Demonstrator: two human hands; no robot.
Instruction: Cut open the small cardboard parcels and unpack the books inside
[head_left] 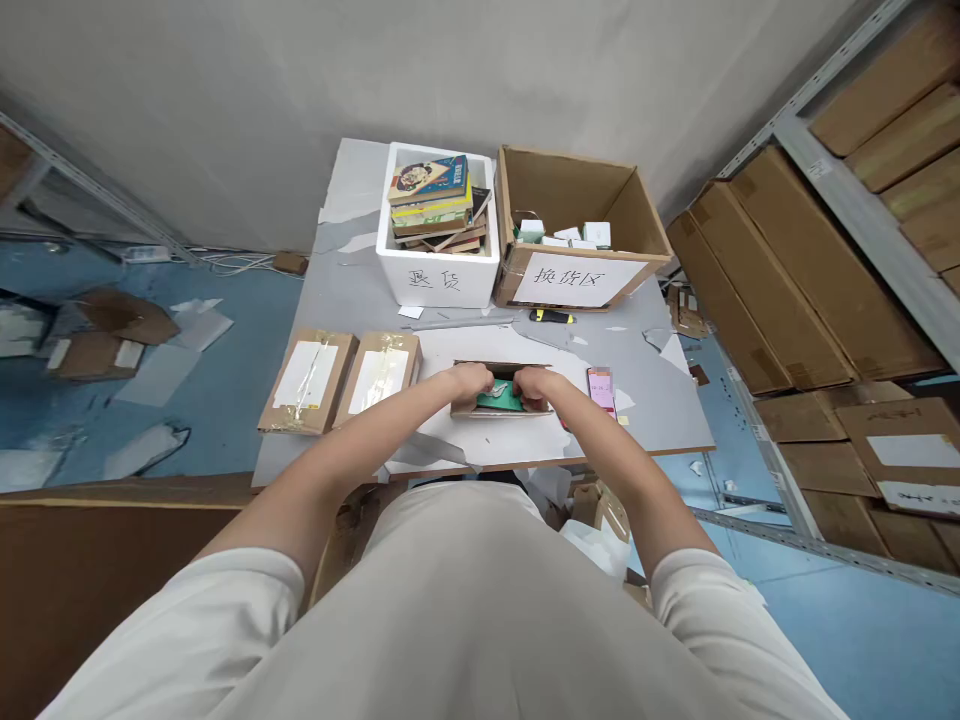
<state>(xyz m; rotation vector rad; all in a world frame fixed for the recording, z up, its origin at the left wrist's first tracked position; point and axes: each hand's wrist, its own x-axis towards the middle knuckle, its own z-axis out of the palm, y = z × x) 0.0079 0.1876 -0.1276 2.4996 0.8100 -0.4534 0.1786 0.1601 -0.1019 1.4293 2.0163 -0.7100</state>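
A small open cardboard box (501,413) stands near the front edge of the table. Inside it lies a green package (504,397) with a pale mark on top. My left hand (472,381) reaches in at the left end, its fingers curled against the package. From the right end, my right hand (532,384) grips the package with bent fingers. The fingertips of both hands are partly hidden by the box and the package.
Two taped cartons (379,375) sit at the left. Behind stand a white foam box (437,280) of books and a large carton (577,285) with small white-and-green boxes. A phone (601,390) and a yellow-black cutter (551,316) lie on the table (660,400). Loaded shelves (806,150) stand right.
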